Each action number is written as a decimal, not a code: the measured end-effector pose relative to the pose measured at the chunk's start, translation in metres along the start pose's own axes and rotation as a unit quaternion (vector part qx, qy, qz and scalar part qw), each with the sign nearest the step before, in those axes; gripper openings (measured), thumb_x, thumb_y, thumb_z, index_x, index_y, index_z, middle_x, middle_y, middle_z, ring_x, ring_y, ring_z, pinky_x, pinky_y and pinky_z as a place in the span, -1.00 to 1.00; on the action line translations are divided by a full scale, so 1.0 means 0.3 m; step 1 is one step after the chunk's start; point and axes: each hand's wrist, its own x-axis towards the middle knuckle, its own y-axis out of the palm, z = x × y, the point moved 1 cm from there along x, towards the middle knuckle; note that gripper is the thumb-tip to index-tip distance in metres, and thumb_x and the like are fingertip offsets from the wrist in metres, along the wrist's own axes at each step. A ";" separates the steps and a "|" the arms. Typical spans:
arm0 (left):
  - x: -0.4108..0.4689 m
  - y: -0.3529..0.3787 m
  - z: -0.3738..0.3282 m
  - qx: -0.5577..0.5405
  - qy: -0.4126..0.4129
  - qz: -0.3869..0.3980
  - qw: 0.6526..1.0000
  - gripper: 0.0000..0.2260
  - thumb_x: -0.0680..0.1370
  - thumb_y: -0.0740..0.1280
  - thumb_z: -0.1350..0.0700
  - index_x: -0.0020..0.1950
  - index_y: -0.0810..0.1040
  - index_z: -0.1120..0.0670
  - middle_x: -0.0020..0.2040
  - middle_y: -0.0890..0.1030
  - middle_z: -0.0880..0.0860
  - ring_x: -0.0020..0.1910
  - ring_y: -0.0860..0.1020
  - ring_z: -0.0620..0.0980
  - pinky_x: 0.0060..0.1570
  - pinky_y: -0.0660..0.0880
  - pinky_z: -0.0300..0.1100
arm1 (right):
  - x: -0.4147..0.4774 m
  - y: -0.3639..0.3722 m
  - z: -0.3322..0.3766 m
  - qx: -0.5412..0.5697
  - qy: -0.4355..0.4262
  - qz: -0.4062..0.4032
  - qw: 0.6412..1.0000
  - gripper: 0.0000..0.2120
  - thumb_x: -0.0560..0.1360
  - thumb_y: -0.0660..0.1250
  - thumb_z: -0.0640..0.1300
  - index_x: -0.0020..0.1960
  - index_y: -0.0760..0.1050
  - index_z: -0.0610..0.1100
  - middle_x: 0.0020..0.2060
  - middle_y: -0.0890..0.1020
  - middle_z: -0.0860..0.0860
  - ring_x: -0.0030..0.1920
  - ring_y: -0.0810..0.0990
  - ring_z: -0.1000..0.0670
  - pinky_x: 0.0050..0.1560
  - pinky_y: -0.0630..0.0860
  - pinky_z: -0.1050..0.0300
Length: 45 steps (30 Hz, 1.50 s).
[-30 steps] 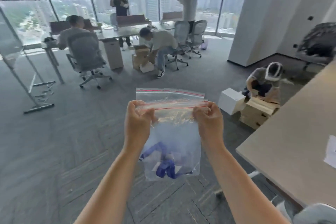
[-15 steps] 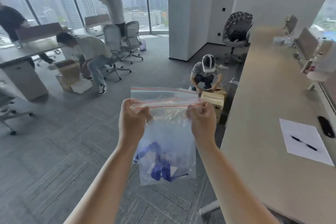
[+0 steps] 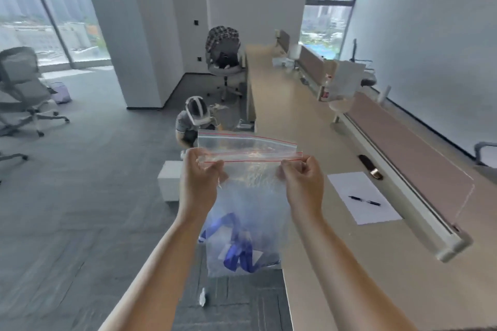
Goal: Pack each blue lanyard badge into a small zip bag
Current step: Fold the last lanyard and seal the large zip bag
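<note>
A clear zip bag (image 3: pixel 248 185) with red lines along its top hangs in the air in front of me, over the left edge of the long desk. A blue lanyard badge (image 3: pixel 238 251) lies bunched at the bag's bottom. My left hand (image 3: pixel 199 183) pinches the bag's zip strip at its left end. My right hand (image 3: pixel 302 183) pinches the same strip at its right end. The strip is stretched straight between the two hands.
A long beige desk (image 3: pixel 309 137) runs along the right, with a white sheet (image 3: pixel 363 199) and a pen (image 3: pixel 364 200) on it. A person (image 3: pixel 195 122) crouches on the floor ahead beside a white box (image 3: pixel 169 181). Office chairs stand at left (image 3: pixel 21 88) and ahead (image 3: pixel 224 56).
My view has swung to the right, from the office floor and people to the long desk. Both hands have kept their grip on the bag's top; the bag hangs the same way.
</note>
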 end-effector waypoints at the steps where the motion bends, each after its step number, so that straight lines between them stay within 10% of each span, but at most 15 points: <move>1: 0.065 0.031 0.019 0.002 0.000 0.026 1.000 -0.83 0.53 0.36 0.17 0.00 0.40 -0.02 -0.39 0.64 0.03 -0.45 0.55 -0.17 -0.32 0.45 -0.18 | 0.035 0.013 -0.012 -0.010 -0.004 -0.023 1.000 -0.87 0.48 0.36 -0.31 -0.15 0.44 -0.14 -0.44 0.51 0.14 -0.46 0.49 0.26 -0.36 0.41 0.41; 12: 0.577 0.404 0.004 -0.017 0.007 0.274 0.961 -0.86 0.56 0.32 0.20 0.04 0.42 0.00 -0.35 0.66 0.05 -0.44 0.56 -0.17 -0.35 0.43 -0.28 | 0.364 0.095 -0.058 -0.078 0.003 -0.242 0.967 -0.89 0.44 0.37 -0.15 -0.03 0.54 -0.09 -0.21 0.63 -0.15 -0.27 0.51 0.05 -0.17 0.44 0.11; 22: 0.878 0.919 0.118 -0.011 -0.013 0.400 0.916 -0.84 0.57 0.34 0.20 0.00 0.43 -0.04 -0.36 0.67 -0.01 -0.24 0.66 0.15 -0.03 0.57 0.15 | 0.773 0.024 -0.244 -0.060 0.018 -0.366 0.929 -0.89 0.40 0.36 -0.12 -0.11 0.54 0.08 -0.17 0.67 -0.14 -0.13 0.63 -0.19 -0.03 0.55 -0.05; 32: 1.137 1.319 0.138 -0.030 0.015 0.491 0.871 -0.84 0.55 0.32 0.27 -0.02 0.42 0.02 -0.39 0.63 0.05 -0.44 0.61 -0.01 -0.23 0.51 -0.07 | 1.102 0.017 -0.309 -0.080 0.042 -0.455 0.886 -0.89 0.41 0.35 -0.16 -0.07 0.52 -0.08 -0.25 0.67 -0.12 -0.27 0.61 -0.05 -0.18 0.52 0.03; 45: 1.375 1.569 0.337 -0.037 0.036 0.700 0.712 -0.81 0.55 0.32 0.27 -0.02 0.44 -0.02 -0.39 0.64 -0.04 -0.37 0.63 -0.01 -0.14 0.56 0.07 | 1.180 0.284 -0.488 -0.097 0.065 -0.667 0.736 -0.93 0.47 0.36 -0.26 -0.07 0.52 -0.15 -0.37 0.67 -0.01 -0.38 0.59 0.09 -0.26 0.51 0.19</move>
